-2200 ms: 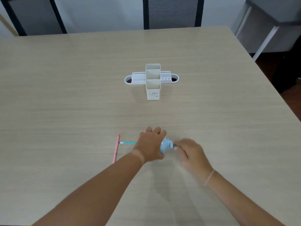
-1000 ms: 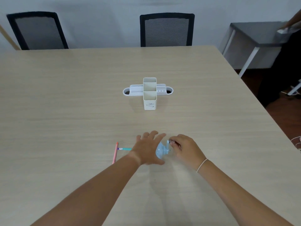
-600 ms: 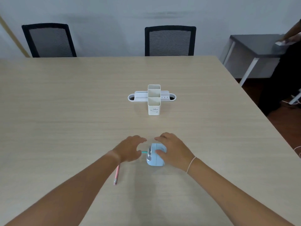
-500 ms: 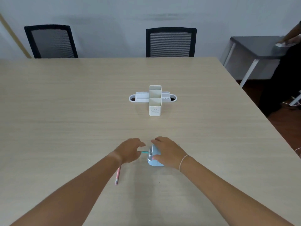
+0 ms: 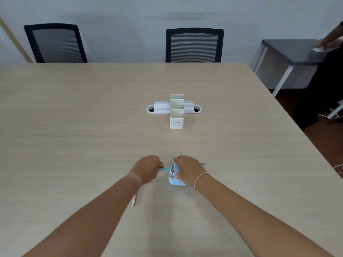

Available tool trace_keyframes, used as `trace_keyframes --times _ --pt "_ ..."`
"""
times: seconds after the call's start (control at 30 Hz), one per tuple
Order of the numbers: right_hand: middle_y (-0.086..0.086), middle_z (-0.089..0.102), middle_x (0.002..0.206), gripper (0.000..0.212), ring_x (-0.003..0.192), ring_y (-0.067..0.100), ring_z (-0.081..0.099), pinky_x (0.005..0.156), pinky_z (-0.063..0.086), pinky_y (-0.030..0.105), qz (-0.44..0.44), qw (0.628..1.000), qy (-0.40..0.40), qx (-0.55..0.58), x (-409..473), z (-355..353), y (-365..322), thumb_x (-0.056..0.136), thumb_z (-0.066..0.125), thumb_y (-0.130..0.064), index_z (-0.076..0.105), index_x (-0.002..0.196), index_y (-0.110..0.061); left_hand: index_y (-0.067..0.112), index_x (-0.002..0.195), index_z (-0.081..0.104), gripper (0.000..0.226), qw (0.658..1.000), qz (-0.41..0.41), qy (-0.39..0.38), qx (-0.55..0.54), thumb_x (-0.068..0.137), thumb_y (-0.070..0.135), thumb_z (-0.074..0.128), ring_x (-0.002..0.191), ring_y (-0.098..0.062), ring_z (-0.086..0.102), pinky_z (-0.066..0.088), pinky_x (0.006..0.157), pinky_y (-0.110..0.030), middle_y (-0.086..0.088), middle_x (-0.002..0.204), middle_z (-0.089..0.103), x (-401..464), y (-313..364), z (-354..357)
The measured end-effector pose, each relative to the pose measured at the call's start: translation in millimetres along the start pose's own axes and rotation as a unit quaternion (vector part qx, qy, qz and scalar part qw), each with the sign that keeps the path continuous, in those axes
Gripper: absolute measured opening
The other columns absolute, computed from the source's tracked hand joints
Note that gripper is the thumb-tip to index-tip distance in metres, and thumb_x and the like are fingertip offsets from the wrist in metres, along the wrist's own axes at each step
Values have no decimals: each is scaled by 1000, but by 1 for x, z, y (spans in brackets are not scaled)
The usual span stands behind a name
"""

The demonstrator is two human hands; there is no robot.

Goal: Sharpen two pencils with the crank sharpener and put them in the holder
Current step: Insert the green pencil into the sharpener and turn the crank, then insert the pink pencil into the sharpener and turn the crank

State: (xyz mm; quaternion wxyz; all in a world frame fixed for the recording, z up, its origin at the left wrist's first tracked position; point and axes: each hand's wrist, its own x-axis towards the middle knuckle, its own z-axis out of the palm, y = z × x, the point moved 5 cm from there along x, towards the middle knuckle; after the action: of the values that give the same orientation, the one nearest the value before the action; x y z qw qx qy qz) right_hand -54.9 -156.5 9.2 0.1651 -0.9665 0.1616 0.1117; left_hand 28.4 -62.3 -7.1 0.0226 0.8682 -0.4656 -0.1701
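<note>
A light blue crank sharpener (image 5: 174,179) stands on the wooden table (image 5: 92,127) near me. My right hand (image 5: 187,170) grips it from above and the right; its crank handle (image 5: 202,164) pokes out behind the hand. My left hand (image 5: 147,170) pinches a teal pencil (image 5: 164,169) whose other end sits in the sharpener's front. A pink pencil (image 5: 134,200) lies on the table, partly hidden under my left forearm. The white pencil holder (image 5: 176,115) stands upright at the table's middle, its compartments empty.
Two black mesh chairs (image 5: 194,45) (image 5: 55,43) stand at the far edge. A grey side table (image 5: 289,52) sits at the back right, where another person's arm (image 5: 332,37) reaches over it. The table's right edge runs diagonally toward me.
My right hand left the crank and came over the sharpener body. My left hand let go of the body and took the teal pencil by its end. The view tilted up.
</note>
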Motion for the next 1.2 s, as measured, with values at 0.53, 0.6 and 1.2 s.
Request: trace_keyframes --times 0.53,0.6,1.2 --pt "13 60 114 11 108 32 56 87 45 35 11 1000 -23 -4 -2 -5 -7 82 58 -10 59 93 -10 12 116 65 30 994 -101 11 28 95 16 44 111 -27 57 44 94 -35 -12 116 64 -29 -82 -26" --pt "15 61 114 10 107 33 57 87 46 35 -1 999 -31 -9 -2 -6 -9 82 58 -9 55 76 -17 9 117 66 29 991 -120 31 -48 93 13 49 113 -27 57 43 96 -31 -13 119 66 -28 -69 -21" --pt "17 58 115 31 108 33 53 86 42 35 -9 1000 -3 1 1 -3 -2 81 62 -15 53 107 -1 15 76 55 14 868 -324 82 -367 81 2 59 80 -23 54 42 71 -25 -7 85 57 -30 -23 69"
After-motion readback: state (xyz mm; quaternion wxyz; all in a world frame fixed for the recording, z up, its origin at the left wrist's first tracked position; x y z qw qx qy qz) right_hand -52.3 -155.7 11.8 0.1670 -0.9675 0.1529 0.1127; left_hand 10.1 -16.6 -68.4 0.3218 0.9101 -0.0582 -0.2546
